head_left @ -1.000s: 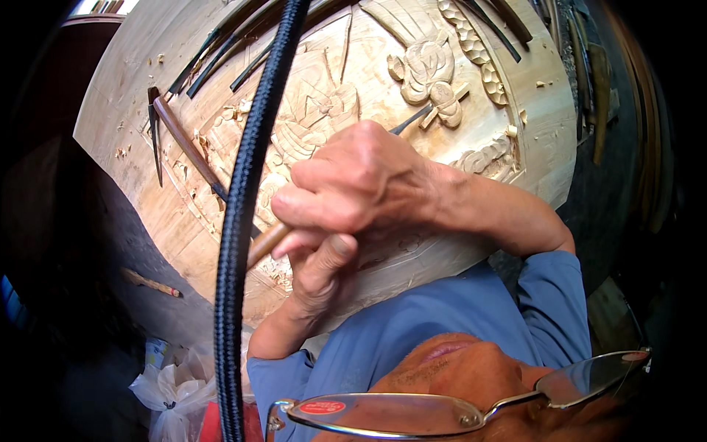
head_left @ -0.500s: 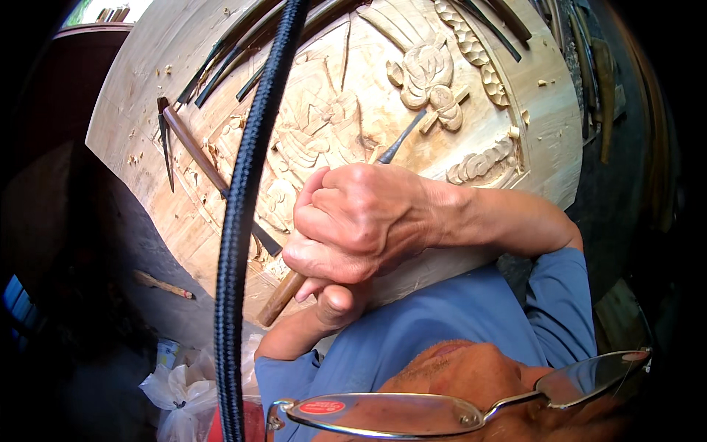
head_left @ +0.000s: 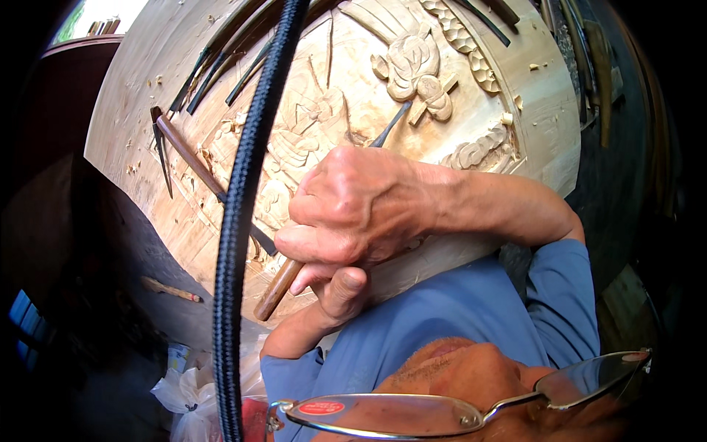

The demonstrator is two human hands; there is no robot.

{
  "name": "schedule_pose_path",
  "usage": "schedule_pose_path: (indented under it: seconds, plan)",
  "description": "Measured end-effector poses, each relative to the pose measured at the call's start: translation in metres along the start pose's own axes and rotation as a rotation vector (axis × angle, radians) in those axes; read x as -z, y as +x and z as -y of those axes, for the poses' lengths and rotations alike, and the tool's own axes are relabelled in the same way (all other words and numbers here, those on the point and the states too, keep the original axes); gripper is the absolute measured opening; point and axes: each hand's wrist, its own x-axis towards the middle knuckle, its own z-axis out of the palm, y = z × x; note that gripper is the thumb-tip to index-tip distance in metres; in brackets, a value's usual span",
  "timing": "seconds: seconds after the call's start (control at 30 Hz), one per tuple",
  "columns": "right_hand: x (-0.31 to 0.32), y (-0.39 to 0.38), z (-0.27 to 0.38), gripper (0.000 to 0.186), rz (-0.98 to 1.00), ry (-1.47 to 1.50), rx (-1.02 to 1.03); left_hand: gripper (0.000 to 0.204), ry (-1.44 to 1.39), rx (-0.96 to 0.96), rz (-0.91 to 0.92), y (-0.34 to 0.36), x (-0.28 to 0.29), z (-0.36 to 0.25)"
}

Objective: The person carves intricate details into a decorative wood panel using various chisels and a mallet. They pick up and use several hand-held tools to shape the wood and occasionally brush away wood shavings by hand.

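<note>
My right hand is closed round a chisel's brown wooden handle, over a pale wooden board carved in relief. Beneath it, my left hand is mostly hidden, thumb showing, fingers closed at the same handle. The narrow steel blade points up and right, its tip beside a carved flower-like figure. A scalloped carved band runs along the right. Shavings lie on the wood.
Several carving tools lie across the board's top, others at its left. More tools lie beyond the right edge. A black braided cord crosses the view. Plastic bags and a short stick sit lower left.
Compared with a second ago, the chisel slants more steeply, its handle end lower. Both hands dropped, then shifted slightly up over the last half second, still gripping it.
</note>
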Motion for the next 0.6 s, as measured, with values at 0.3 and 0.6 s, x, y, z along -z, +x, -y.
schedule_pose_path:
  seconds: [0.3, 0.6]
  plan:
    - [0.022, 0.010, 0.003, 0.042, 0.000, -0.053, 0.105, 0.083, -0.002, -0.015, -0.001, 0.001, 0.004, 0.001]
    - [0.016, 0.004, 0.001, 0.044, -0.060, 0.005, 0.054, 0.082, 0.003, 0.047, 0.077, 0.001, 0.008, -0.007]
